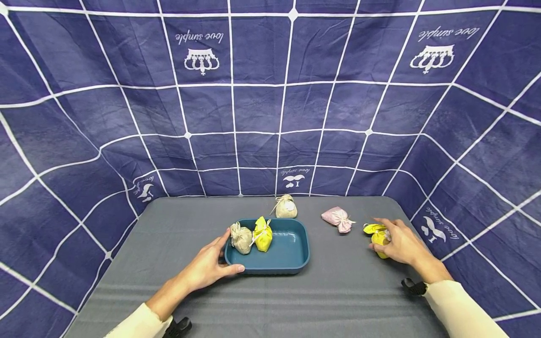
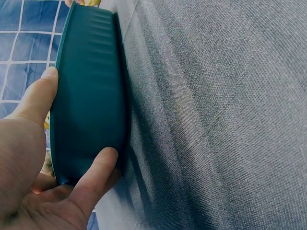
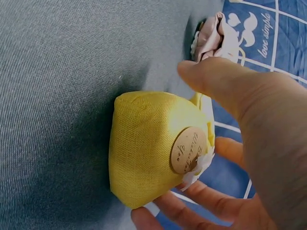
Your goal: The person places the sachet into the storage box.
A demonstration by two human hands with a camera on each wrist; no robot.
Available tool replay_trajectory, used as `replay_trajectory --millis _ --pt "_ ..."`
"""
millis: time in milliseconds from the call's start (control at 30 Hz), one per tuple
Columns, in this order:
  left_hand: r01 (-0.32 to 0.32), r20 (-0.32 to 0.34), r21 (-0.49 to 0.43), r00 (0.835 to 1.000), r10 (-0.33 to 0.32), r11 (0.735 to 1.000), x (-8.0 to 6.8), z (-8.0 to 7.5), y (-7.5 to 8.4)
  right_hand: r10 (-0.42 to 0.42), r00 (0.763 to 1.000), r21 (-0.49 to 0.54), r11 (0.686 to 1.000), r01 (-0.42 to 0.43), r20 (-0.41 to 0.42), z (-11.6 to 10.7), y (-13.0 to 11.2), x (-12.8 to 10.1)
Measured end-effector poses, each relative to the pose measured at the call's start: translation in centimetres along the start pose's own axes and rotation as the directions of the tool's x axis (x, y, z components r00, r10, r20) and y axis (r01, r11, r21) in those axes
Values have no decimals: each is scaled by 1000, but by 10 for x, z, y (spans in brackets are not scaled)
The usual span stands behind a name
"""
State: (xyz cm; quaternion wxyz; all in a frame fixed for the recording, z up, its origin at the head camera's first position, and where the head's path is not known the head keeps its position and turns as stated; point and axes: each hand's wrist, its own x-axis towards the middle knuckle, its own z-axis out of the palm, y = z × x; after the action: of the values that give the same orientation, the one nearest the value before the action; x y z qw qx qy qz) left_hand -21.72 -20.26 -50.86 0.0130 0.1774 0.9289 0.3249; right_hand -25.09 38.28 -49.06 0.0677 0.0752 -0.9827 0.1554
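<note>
My left hand (image 1: 204, 267) holds the near left corner of a blue rectangular tray (image 1: 289, 251); in the left wrist view its thumb and fingers lie against the outer wall. A beige drawstring pouch (image 1: 242, 241) and a yellow drawstring pouch (image 1: 263, 238) sit in the tray's left half. At the right, my right hand (image 1: 401, 244) is spread around another yellow drawstring pouch (image 3: 139, 148) standing on the table. The right wrist view shows the thumb apart from this pouch and fingers along its far side. A round tag (image 3: 188, 150) is on it.
Behind the tray stands a beige pouch (image 1: 286, 210). A pink pouch (image 1: 338, 218) lies between the tray and my right hand. Grey cloth (image 1: 177, 225) covers the table. Blue checked curtains (image 1: 258, 108) rise at the back and both sides.
</note>
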Motion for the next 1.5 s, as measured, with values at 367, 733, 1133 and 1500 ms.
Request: replay_trajectory --millis 367,733,1133,1500 --pt "0 2 -7 1000 0 1000 0 0 2 16 999 -51 999 -14 34 0 5 0" --pt "11 4 -10 1000 -11 1000 0 -1 2 47 998 -48 998 -45 50 0 5 2" --pt "15 5 -15 1000 -15 1000 0 0 1 31 999 -31 999 -30 15 2 7 2" --pt "10 9 -17 1000 -10 1000 1 0 2 40 998 18 999 -39 -39 1 -6 1"
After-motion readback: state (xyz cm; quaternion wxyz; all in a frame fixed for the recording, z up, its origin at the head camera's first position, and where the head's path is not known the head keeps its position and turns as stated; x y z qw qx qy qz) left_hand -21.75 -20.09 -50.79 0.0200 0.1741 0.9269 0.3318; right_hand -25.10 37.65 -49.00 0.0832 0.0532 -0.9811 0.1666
